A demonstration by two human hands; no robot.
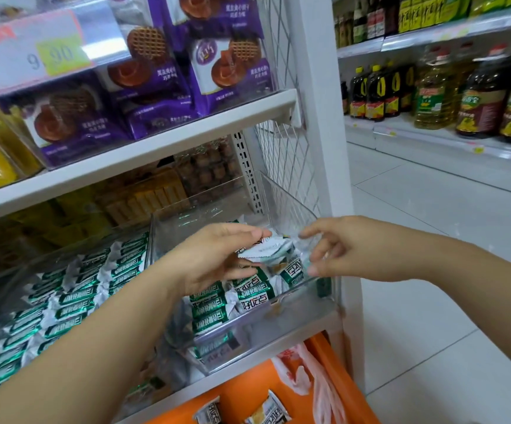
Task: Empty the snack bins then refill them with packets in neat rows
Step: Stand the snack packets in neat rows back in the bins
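A clear plastic snack bin (294,206) stands at the right end of the lower shelf, with green-and-white packets (209,304) lying in a row along its front. My left hand (214,255) reaches into this bin and pinches a small stack of white packets (269,250) between thumb and fingers. Just to the right, my right hand (336,249) hovers over the bin's right side with loosely bent fingers, and I see nothing in it. The neighbouring bin (64,289) on the left is filled with neat rows of green packets.
An orange basket (333,365) below the shelf holds a few loose packets and a thin plastic bag (309,377). Purple waffle-biscuit bags (223,71) fill the shelf above. A white wire-grid end panel (284,142) borders the bin. Oil bottles (431,93) line shelves across the tiled aisle.
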